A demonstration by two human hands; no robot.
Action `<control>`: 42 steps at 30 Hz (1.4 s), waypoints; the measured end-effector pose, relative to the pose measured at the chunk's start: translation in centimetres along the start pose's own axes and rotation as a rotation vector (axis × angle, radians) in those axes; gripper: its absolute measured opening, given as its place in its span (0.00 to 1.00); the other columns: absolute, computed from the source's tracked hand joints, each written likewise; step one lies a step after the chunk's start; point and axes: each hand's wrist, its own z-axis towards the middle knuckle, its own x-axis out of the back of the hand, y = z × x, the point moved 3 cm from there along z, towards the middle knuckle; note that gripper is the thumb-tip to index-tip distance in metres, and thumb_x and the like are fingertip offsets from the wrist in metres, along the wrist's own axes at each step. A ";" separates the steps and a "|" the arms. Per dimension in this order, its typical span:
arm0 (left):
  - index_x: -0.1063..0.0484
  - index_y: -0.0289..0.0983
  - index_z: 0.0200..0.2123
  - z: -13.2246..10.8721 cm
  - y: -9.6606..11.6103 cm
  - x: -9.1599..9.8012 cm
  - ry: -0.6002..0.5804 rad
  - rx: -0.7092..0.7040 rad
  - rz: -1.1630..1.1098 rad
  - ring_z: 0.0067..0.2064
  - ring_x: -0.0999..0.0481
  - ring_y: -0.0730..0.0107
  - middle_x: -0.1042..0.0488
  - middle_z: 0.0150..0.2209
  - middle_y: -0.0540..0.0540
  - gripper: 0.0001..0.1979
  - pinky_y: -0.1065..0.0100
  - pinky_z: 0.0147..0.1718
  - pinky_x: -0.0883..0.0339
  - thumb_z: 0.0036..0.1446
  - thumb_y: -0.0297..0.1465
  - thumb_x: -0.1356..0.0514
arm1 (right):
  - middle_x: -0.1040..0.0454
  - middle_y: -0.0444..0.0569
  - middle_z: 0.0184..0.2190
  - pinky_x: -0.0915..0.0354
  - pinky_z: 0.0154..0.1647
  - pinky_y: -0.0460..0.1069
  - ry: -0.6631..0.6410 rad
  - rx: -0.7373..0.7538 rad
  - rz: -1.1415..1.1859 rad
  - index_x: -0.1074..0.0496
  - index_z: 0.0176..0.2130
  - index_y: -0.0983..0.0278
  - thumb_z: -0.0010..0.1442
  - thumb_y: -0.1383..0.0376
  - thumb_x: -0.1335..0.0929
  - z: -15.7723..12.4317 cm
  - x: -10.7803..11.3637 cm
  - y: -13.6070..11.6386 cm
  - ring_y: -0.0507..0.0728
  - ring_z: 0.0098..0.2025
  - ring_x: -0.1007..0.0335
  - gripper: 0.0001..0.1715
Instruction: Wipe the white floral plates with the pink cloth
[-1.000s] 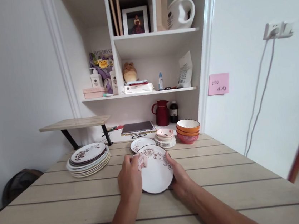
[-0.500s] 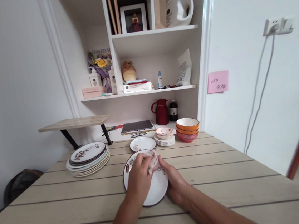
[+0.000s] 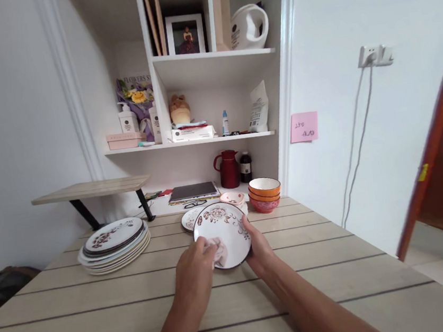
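A white plate (image 3: 227,240) with a dark rim and brown flower print is tilted up above the table, its face toward me. My right hand (image 3: 259,244) grips its right edge, thumb on the front and the other fingers hidden behind. Bunched in my left hand (image 3: 197,267) is a pale pink cloth (image 3: 218,251), which touches the lower left of the plate's face. Just behind the held plate, partly covered by it, lie a smaller flowered plate (image 3: 188,220) and a pink square dish (image 3: 232,198).
A stack of plates (image 3: 114,247) stands at the left beside a small wooden riser (image 3: 92,188). Orange and red bowls (image 3: 265,195) are stacked at the back right. Behind are a closed laptop (image 3: 193,191), glasses (image 3: 194,204) and a red jug (image 3: 229,169).
The plate has been lifted and tilted toward me. My left hand with the cloth has moved from its upper part to the lower left. The camera view has shifted right.
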 end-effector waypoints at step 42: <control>0.29 0.45 0.50 -0.3 0.7 -1.7 0.062 -0.120 -0.270 0.43 0.28 0.67 0.32 0.44 0.47 0.16 0.69 0.39 0.34 0.59 0.29 0.41 | 0.19 0.56 0.37 0.29 0.41 0.53 0.028 -0.184 -0.058 0.27 0.46 0.70 0.60 0.49 0.36 -2.1 -1.5 2.4 0.60 0.37 0.22 0.29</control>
